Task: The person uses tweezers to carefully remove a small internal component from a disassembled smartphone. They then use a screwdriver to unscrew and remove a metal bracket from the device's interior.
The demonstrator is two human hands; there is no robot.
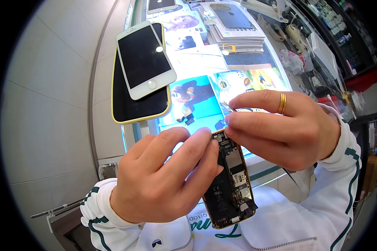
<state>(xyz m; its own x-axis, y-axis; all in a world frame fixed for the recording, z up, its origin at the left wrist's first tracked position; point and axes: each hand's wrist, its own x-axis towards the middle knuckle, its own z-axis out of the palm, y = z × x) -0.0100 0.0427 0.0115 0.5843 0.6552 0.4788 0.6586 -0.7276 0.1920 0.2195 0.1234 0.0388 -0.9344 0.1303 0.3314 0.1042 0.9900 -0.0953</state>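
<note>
An opened phone body (234,175) with a gold rim shows its black battery and circuit board. My left hand (167,175) is closed on its upper left edge, fingertips at the top corner. Just above that end, my right hand (280,125), with gold rings on one finger, pinches a small thin silvery piece (229,107); its exact kind is too small to tell. Some right fingertips come close to the phone's top edge, and whether they touch it I cannot tell.
A white-framed phone screen (144,58) lies across a dark phone in a yellow case (125,104) at the left of the lit glass counter. Printed picture cards (188,100) lie beneath my hands. Farther back are stacked flat boxes (236,37) and a plastic bag (291,60).
</note>
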